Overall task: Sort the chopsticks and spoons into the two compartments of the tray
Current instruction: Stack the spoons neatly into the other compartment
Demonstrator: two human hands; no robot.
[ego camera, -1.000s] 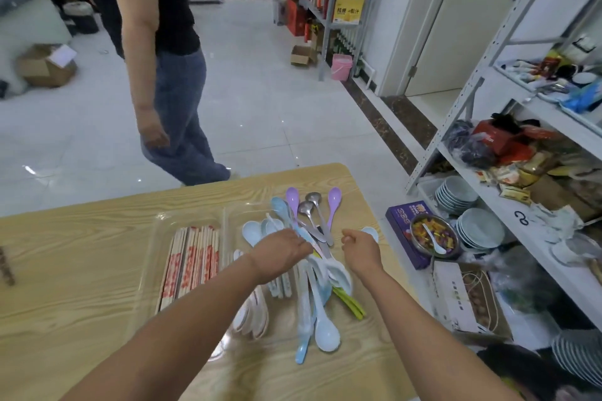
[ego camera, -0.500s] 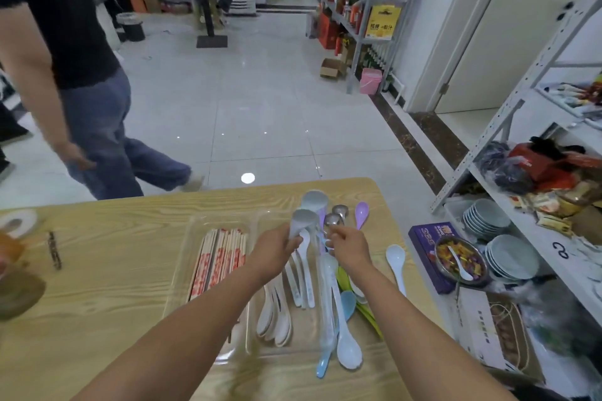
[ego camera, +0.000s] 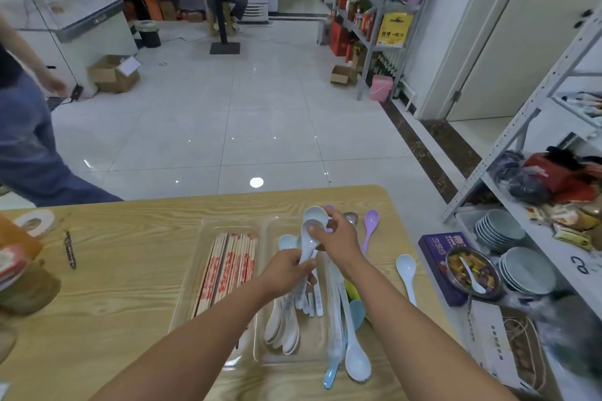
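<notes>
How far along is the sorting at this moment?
Done: chopsticks lie in the left compartment of the tray, several spoons in the right. In hand: both the left hand and right hand hold a bundle of white spoons over the tray. Left: a purple spoon, a white spoon and long spoons on the table beside it.

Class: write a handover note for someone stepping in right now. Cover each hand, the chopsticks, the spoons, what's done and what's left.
Left hand: grips the handles of the held spoons over the tray.
Right hand: pinches their bowls.
Done: chopsticks lie in the left compartment, sorted spoons in the right one.
Left: set the held spoons in the right compartment, then gather the loose ones on the table: purple spoon, pale spoon, long spoons by the tray's right rim.
</notes>
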